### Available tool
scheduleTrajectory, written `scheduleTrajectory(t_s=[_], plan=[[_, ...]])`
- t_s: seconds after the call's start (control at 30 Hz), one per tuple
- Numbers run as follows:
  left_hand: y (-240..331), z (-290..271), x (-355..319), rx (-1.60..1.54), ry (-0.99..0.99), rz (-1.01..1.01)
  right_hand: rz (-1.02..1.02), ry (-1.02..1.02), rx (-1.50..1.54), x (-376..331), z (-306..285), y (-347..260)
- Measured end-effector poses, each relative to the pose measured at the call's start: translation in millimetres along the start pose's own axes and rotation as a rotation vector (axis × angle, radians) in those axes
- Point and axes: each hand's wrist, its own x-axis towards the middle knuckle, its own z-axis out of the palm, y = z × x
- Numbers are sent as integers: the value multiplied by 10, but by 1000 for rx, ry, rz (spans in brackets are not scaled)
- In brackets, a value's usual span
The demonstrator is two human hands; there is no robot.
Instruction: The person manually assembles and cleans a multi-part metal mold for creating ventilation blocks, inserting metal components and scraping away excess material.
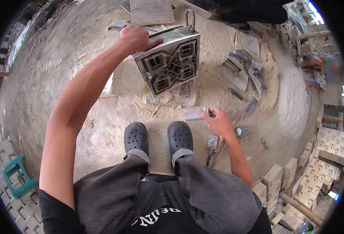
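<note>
My left hand (136, 38) grips the top left edge of a square metal mould (169, 62), tipping it up on edge so its patterned cut-out face shows. A metal ring handle (190, 20) sticks up from the mould's top. My right hand (219, 119) holds a small flat tool (194, 115), blurred, just in front of and below the mould. I squat on a board, my grey clogs (160, 137) side by side under the mould.
Trowels and scrapers (245, 72) lie on the sandy ground to the right. A brush (212, 144) lies by my right foot. Stacked patterned blocks (316, 167) stand far right, grey pavers and a green stool (17, 175) far left. Another person (316, 68) sits at the right edge.
</note>
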Motion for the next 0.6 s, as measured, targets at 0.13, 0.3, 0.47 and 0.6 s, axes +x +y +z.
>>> scheduleTrajectory(t_s=[0.13,0.3,0.47,0.6], plan=[[27,-27,24,-10,22,26,25,-14,787,172,272,-303],[0,31,47,-34,72,61,37,-38,1141,315,567,-485],[-8,27,37,-32,66,54,156,-136,1477,352,826,-545],[-32,43,60,-22,80,61,305,-267,1632,401,973,-701]])
